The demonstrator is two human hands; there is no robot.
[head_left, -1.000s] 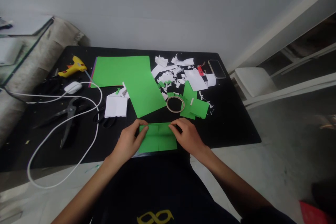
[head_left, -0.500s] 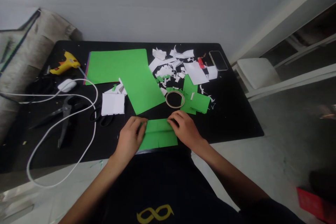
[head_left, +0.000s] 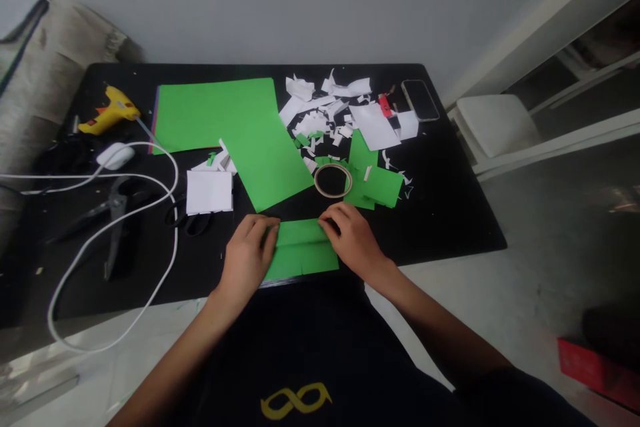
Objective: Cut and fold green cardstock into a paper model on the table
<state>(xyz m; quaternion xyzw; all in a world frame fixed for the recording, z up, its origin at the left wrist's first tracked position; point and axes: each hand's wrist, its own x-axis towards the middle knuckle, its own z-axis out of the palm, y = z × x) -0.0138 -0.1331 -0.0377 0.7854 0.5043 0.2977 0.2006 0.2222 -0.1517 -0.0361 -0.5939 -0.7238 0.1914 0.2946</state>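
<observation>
A small folded green paper piece [head_left: 303,255] lies at the near edge of the black table [head_left: 440,220]. My left hand [head_left: 247,257] presses on its left side, fingers curled over the top left corner. My right hand [head_left: 353,240] pinches its upper right edge with bent fingers. Just beyond the hands sit a roll of tape [head_left: 333,181] and a long green sheet [head_left: 267,157].
A larger green sheet [head_left: 200,113] lies at the back. White paper scraps [head_left: 330,117], a phone [head_left: 420,100], a white folded card [head_left: 209,191], black scissors [head_left: 193,221], pliers [head_left: 113,213], a yellow glue gun [head_left: 107,110] and a white cable [head_left: 125,227] surround it. A white stool [head_left: 493,127] stands on the right.
The view has shifted slightly, so the table sits higher in frame. Both hands stay on the small green piece, with the fingers moved a little closer along its top edge.
</observation>
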